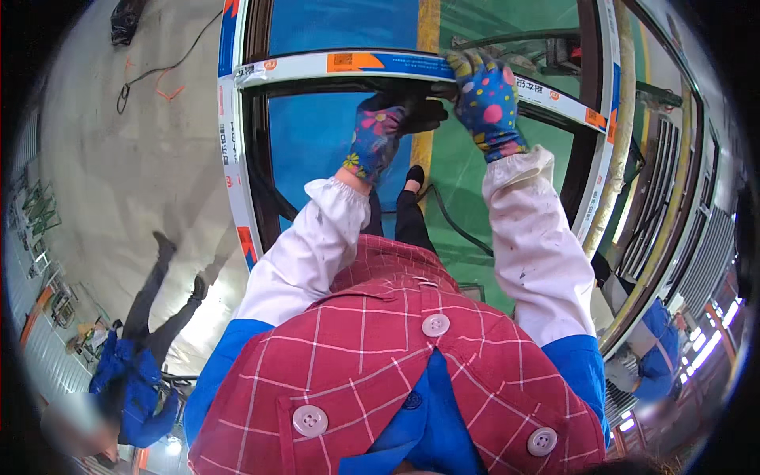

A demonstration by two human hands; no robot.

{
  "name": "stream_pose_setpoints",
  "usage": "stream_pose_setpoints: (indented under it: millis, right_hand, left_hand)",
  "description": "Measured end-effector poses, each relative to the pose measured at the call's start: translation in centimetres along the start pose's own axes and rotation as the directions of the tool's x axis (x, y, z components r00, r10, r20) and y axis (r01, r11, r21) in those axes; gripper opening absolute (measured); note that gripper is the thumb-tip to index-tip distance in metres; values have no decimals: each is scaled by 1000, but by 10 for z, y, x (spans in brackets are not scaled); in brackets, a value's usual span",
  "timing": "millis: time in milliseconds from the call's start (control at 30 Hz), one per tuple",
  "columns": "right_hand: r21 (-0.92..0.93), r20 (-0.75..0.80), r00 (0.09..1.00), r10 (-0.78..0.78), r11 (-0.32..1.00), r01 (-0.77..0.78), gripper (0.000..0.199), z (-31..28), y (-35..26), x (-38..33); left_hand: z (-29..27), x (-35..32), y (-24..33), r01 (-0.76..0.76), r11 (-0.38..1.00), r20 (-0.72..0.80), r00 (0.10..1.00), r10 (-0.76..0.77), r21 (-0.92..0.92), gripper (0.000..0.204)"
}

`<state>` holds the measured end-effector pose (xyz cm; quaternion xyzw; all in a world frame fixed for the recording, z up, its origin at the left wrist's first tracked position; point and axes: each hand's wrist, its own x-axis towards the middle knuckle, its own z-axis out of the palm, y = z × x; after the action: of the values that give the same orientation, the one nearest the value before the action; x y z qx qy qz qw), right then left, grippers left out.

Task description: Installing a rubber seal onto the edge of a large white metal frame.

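A window or door frame with dark inner profiles lies before me, its faces covered in white, blue and orange protective film. A film-covered crossbar runs across it. My right hand, in a blue glove with coloured dots, is closed over the crossbar right of its middle, fingers over the far edge. Just below the bar is my left hand, in a flowered glove with a black palm side. Its dark fingers stretch rightward toward my right hand, apart from each other. Whether they touch the bar's dark underside is hard to see.
Beneath the frame the floor shows blue, a yellow stripe and green. A black cable crosses the green part. One person in blue is at the left, another at the right. Further frames stand at the right.
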<state>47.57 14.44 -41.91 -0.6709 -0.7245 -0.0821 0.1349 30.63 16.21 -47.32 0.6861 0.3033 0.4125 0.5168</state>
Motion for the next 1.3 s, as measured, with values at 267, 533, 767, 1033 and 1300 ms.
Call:
stream_pose_setpoints:
  millis: [267, 533, 767, 1033, 1300]
  right_hand:
    - [71, -47, 997, 59, 996, -55, 45, 4, -9, 3]
    - [-44, -52, 996, 78, 996, -81, 46, 1, -18, 6]
    - [6, -6, 1000, 19, 1000, -19, 54, 8, -27, 16]
    - [-59, 15, 998, 68, 996, -67, 50, 6, -34, 17]
    - [-97, 4, 1000, 21, 995, -20, 46, 10, -45, 24]
  left_hand:
    - [0, -9, -43, 36, 947, 7, 999, -41, 320, 35]
    - [-14, 3, -16, -36, 881, 111, 994, -19, 472, 36]
    - [-47, -3, -36, 234, 971, 350, 915, -202, -51, 30]
    - [-54, 12, -18, -8, 947, 526, 833, -171, 322, 31]
    - [-51, 15, -17, -335, 900, 550, 824, 137, 278, 30]
